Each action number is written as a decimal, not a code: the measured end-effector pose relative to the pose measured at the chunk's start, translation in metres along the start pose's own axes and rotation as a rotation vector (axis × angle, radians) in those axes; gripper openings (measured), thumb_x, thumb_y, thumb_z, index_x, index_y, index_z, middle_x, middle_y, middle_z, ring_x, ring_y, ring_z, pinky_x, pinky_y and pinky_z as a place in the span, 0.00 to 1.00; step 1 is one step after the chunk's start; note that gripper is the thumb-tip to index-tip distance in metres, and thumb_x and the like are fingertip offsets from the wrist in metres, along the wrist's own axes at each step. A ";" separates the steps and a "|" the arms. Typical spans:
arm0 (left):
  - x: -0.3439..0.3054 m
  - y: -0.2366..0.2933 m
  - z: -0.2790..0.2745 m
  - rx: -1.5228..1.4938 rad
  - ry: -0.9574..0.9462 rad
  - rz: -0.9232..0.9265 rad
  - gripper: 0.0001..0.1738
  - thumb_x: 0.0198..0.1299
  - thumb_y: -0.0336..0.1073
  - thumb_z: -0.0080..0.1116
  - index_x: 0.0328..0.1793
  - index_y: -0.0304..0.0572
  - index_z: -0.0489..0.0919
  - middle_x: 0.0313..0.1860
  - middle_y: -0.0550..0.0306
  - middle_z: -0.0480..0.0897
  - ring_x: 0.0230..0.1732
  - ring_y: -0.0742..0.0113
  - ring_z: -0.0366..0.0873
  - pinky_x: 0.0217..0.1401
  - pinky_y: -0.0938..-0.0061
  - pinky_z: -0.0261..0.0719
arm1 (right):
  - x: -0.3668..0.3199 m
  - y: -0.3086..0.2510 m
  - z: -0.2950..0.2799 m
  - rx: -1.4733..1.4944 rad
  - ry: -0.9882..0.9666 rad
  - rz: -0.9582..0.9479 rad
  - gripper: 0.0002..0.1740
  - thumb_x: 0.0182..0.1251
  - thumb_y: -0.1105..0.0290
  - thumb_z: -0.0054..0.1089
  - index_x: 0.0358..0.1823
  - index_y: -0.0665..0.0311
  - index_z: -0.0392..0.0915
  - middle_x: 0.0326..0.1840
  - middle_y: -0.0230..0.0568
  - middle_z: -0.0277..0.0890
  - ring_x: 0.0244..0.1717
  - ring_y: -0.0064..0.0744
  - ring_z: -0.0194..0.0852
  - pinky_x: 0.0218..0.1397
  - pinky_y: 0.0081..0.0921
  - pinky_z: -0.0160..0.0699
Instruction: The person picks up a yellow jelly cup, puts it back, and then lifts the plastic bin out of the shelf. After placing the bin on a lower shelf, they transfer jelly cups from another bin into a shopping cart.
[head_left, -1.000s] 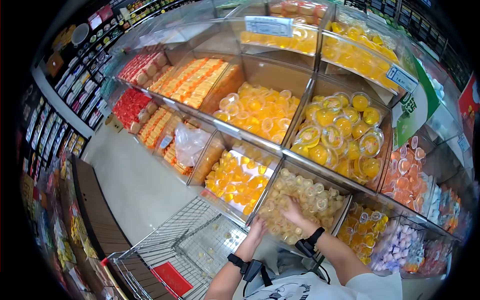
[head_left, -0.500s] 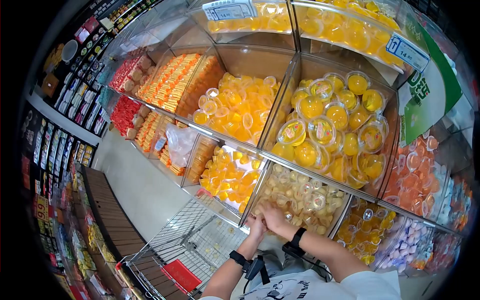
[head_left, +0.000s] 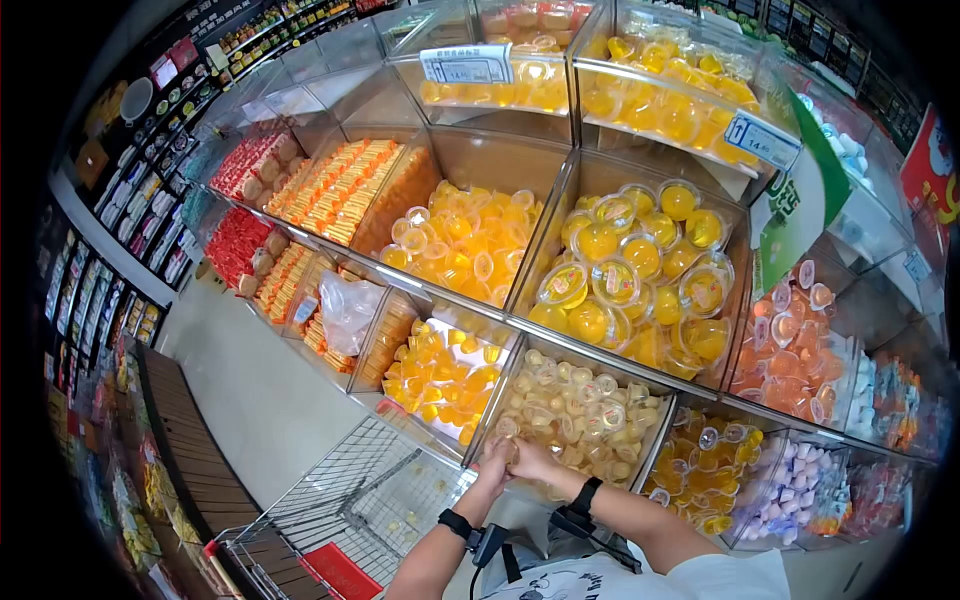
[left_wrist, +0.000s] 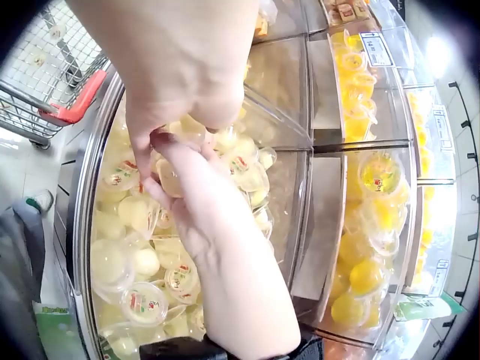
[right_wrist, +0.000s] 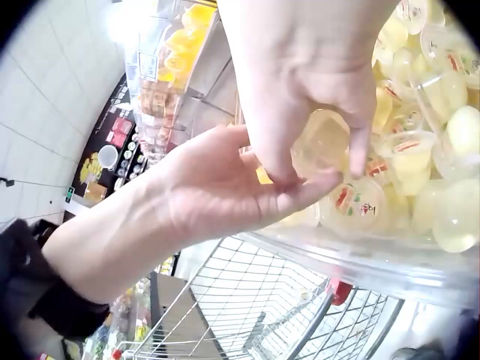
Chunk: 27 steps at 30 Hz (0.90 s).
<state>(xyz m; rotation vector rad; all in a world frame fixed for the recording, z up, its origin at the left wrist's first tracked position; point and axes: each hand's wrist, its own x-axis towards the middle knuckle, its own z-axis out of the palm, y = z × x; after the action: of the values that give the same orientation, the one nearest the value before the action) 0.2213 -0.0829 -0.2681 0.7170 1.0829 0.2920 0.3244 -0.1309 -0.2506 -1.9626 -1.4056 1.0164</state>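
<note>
Over the near left corner of a bin of pale jelly cups [head_left: 590, 405], my left hand [head_left: 489, 470] and right hand [head_left: 532, 462] meet. A pale cup [right_wrist: 321, 141] lies between them; the right hand [right_wrist: 307, 79] grips it between thumb and fingers. From the side, the left hand [right_wrist: 202, 187] reaches in with its fingers curled at the same cup, partly covered by the right. In the left wrist view, the left hand [left_wrist: 180, 75] comes down from above and the right hand [left_wrist: 225, 217] from below, fingertips close together around the cup [left_wrist: 169, 178].
A wire shopping cart [head_left: 375, 500] with a few small items stands left of the bin. Clear dividers separate it from bins of orange jelly cups [head_left: 440, 380] and larger yellow cups [head_left: 640, 260]. A plastic bag [head_left: 348, 312] hangs farther left, by the aisle floor [head_left: 225, 350].
My right hand has moved left from the middle of the pale cups to meet my left hand at the bin's corner. A cup is now between them.
</note>
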 end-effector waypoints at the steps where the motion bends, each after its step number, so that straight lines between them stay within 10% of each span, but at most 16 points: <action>1: -0.009 0.004 0.004 -0.022 -0.015 -0.017 0.18 0.55 0.42 0.39 0.52 0.54 0.55 0.48 0.56 0.61 0.43 0.58 0.65 0.32 0.67 0.71 | 0.002 0.001 -0.001 0.030 -0.051 0.005 0.30 0.37 0.63 0.56 0.45 0.68 0.62 0.38 0.53 0.65 0.38 0.45 0.67 0.38 0.29 0.68; 11: -0.018 -0.009 -0.003 0.029 -0.155 0.090 0.17 0.57 0.41 0.37 0.53 0.57 0.57 0.45 0.60 0.64 0.42 0.68 0.64 0.37 0.71 0.69 | -0.013 0.013 0.021 1.071 -0.120 0.348 0.26 0.45 0.68 0.53 0.48 0.63 0.59 0.39 0.43 0.64 0.37 0.33 0.66 0.32 0.23 0.70; 14: -0.046 0.019 0.003 -0.060 -0.137 0.153 0.16 0.57 0.43 0.36 0.52 0.54 0.56 0.50 0.62 0.61 0.46 0.71 0.61 0.39 0.72 0.66 | -0.018 -0.014 0.025 0.306 0.238 0.188 0.27 0.38 0.59 0.56 0.45 0.58 0.64 0.42 0.52 0.54 0.40 0.46 0.62 0.41 0.33 0.65; 18: -0.078 0.034 -0.020 -0.218 -0.157 0.346 0.15 0.58 0.43 0.35 0.51 0.55 0.57 0.48 0.64 0.62 0.42 0.72 0.63 0.39 0.74 0.65 | -0.021 -0.071 0.016 0.227 0.338 -0.077 0.23 0.40 0.60 0.56 0.40 0.59 0.65 0.42 0.53 0.53 0.42 0.48 0.60 0.43 0.31 0.64; 27: -0.152 -0.039 -0.159 -0.418 0.235 0.191 0.10 0.56 0.44 0.36 0.43 0.54 0.58 0.36 0.60 0.67 0.34 0.70 0.66 0.35 0.71 0.66 | -0.037 -0.108 0.173 0.047 -0.138 -0.180 0.25 0.42 0.53 0.55 0.38 0.62 0.67 0.39 0.52 0.60 0.42 0.47 0.59 0.44 0.31 0.62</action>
<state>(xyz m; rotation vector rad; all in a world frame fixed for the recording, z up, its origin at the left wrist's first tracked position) 0.0067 -0.1335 -0.2309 0.4154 1.1281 0.7578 0.1174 -0.1329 -0.2597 -1.7258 -1.5860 1.1072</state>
